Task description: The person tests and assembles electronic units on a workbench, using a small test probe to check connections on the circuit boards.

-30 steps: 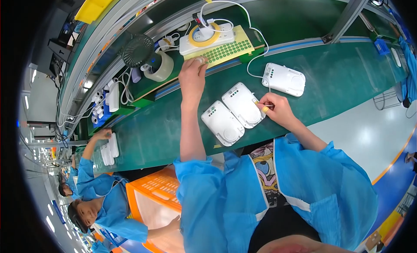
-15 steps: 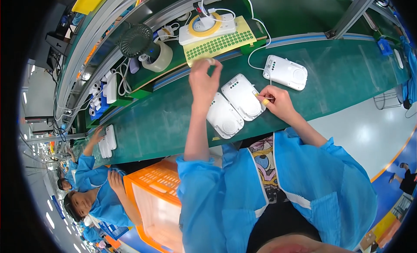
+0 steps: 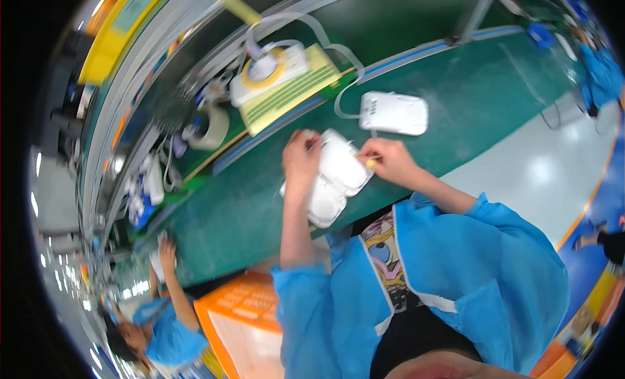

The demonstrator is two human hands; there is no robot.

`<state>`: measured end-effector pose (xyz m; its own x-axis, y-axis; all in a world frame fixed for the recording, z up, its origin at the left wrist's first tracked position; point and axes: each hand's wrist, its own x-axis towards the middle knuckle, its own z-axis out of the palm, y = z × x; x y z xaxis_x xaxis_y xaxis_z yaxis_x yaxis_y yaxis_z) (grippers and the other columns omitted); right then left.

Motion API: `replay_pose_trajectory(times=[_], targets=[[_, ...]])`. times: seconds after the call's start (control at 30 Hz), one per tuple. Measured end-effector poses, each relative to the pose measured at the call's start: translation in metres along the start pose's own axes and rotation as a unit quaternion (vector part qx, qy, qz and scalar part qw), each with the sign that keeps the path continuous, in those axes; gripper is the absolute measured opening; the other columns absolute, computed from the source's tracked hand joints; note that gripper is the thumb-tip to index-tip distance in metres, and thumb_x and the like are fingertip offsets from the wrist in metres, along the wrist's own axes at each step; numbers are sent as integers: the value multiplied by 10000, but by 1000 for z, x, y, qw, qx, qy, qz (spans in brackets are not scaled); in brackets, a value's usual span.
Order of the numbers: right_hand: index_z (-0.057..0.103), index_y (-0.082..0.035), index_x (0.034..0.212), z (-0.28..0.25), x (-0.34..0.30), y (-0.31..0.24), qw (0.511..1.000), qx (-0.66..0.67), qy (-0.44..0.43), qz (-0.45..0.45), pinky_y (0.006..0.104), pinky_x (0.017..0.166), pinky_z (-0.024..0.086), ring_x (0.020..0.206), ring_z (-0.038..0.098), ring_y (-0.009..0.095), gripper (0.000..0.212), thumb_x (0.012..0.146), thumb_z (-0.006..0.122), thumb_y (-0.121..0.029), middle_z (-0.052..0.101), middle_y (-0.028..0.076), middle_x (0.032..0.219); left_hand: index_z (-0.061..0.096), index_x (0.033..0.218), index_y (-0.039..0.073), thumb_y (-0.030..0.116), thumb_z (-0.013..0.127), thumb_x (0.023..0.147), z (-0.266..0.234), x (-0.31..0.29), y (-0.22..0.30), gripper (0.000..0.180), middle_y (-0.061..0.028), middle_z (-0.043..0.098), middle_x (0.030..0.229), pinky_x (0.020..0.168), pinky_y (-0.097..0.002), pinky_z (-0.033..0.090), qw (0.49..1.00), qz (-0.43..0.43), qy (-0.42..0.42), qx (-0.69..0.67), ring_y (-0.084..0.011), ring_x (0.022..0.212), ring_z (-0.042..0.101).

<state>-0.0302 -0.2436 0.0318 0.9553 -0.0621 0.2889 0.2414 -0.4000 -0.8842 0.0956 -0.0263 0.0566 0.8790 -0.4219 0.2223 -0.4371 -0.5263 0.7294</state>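
Observation:
Two white rounded plastic devices lie side by side on the green bench: an upper one [image 3: 344,161] and a lower one [image 3: 325,206] with a round raised disc. My right hand [image 3: 394,163] pinches the end of a thin white cable [image 3: 374,133] at the upper device's right edge, with something yellow on a fingertip. At that device's upper left is my left hand [image 3: 301,161], fingers curled together; blur hides what they hold, if anything. A third white device [image 3: 394,113] lies apart at the upper right.
A yellow sheet with rows of green dots [image 3: 290,89] lies on the shelf beside a white power strip [image 3: 237,92] and a yellow tape roll [image 3: 247,76]. A small fan [image 3: 176,109] stands left. An orange crate [image 3: 237,301] sits below the bench, near a co-worker [image 3: 172,333].
My left hand has come down from near the dotted sheet to the upper device. My right hand keeps its pinch at the device's edge. The whole view has tilted and shifted.

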Motion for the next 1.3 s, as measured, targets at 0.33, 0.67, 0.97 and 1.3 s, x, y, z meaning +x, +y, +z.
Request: replay_pose_trajectory(times=[0.33,0.67,0.97,1.3], targets=[[589,-19,1320,-13,-21,-18,974,-167,-113,-107,459,836,568,987,668,374,625,811,821,-296,639,165,1042,611,1220,7,-29,649,928,0,-10,-29,297,-73,647,1105,788,-276,502,985,-81,-9,-154,-128,853,594],[599,3,1352,3,-30,2,948,-247,-83,-181,411,624,543,782,673,269,656,861,731,-412,610,91,826,616,1163,-17,-21,634,926,1,-3,-18,237,-97,664,1062,670,-295,505,996,-44,-16,-76,-156,767,598],[743,-155,1073,-88,11,5,947,-253,145,-134,440,727,572,843,686,286,197,898,653,-152,667,92,891,637,1193,4,15,674,885,5,-7,41,311,-204,639,1202,966,-485,491,994,72,-20,78,-424,1144,612],[828,-66,960,-134,59,68,983,-162,76,51,387,741,584,830,723,322,182,825,712,-105,751,152,920,516,1451,18,253,820,878,62,-20,99,690,-281,429,1554,1131,-495,420,982,122,-97,108,-465,1368,486]])
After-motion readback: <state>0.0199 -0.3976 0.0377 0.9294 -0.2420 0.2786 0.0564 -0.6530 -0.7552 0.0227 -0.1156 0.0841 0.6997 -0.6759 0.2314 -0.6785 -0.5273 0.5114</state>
